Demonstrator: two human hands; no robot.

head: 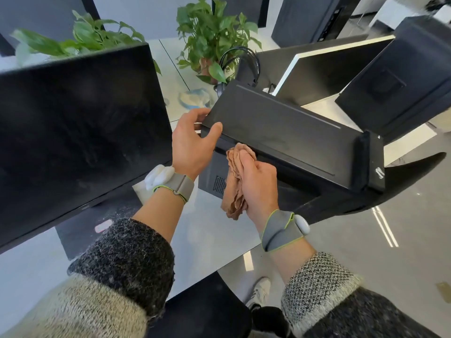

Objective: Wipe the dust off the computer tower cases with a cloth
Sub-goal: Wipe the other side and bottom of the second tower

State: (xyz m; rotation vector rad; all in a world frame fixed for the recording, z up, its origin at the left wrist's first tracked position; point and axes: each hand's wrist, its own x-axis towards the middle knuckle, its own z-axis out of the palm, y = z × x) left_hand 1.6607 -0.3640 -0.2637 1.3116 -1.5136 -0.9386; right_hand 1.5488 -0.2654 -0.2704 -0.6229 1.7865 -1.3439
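A black computer tower case [288, 132] stands in the middle of the view with its top face toward me. My left hand [192, 142] grips its near left corner, thumb on top and fingers curled round the far edge. My right hand [258, 184] holds a crumpled brown cloth [235, 181] against the case's side, just under the top edge. A second black tower case [80, 128], dusty and streaked, stands at the left. A third dark case [400, 76] is at the right.
Two potted green plants [214, 32] stand behind the cases, with black cables looping beside one. The cases rest on a pale glossy table [214, 235]. A white-edged panel [314, 69] lies behind the middle case. The grey floor and my shoe [261, 289] show below right.
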